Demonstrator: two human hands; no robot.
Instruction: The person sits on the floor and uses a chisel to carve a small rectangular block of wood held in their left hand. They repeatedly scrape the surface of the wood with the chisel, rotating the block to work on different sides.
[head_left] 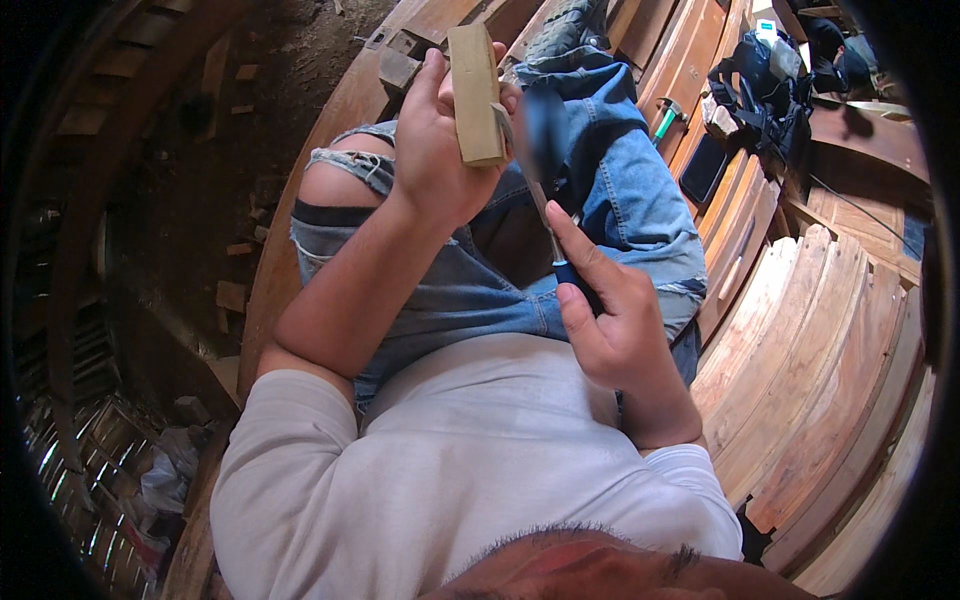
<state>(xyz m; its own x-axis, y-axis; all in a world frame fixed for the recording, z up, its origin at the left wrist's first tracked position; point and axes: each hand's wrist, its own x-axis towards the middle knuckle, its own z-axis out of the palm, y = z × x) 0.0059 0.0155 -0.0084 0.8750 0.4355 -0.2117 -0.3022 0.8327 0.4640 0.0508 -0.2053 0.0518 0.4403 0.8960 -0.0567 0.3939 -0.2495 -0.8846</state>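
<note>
My left hand [440,155] is closed around a pale rectangular wooden block [474,80], held up above my lap. A small notch shows on the block's right side near its lower end. In my right hand [620,315] is a tool with a dark blue handle [567,271] and a long, narrow metal blade [541,205], like a chisel. My index finger lies along the blade. It points up toward the notched side of the block; a dark blurred spot covers part of it, so I cannot tell whether its tip touches the wood.
My legs in torn jeans [620,190] are folded under the work. To the right lie a green-handled hammer [667,118], a dark phone [704,167], a black bag [762,90] and several wooden boards [800,370]. Wood scraps [231,295] lie on the dark ground at left.
</note>
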